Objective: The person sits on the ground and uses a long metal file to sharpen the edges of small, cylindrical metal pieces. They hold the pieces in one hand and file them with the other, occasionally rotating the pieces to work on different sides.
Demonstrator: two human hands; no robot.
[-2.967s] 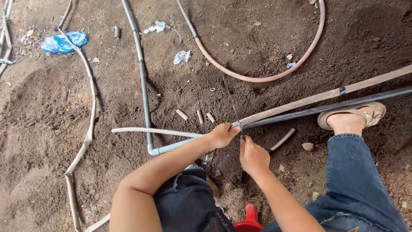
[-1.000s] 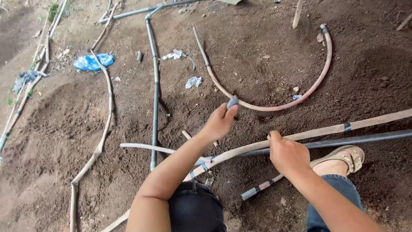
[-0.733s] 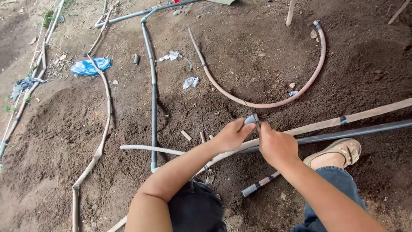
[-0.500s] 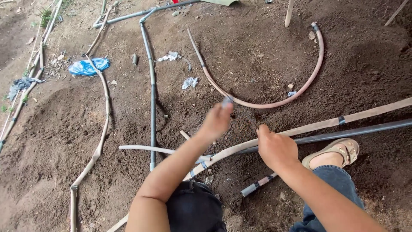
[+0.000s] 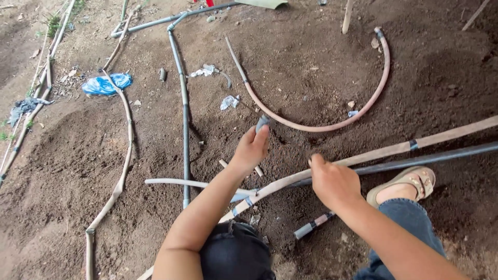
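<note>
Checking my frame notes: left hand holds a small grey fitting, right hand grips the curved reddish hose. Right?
Not quite. The left hand does hold the small grey fitting, but the right hand grips the long tan pipe on the dirt, not the curved reddish hose, which lies untouched farther away. The head view shows this.

Small grey fitting (image 5: 262, 122) mostly hidden by left hand (image 5: 252, 149); pale pipe (image 5: 394, 150) cut off at right edge, grip under right hand (image 5: 333, 181) unclear.
</note>
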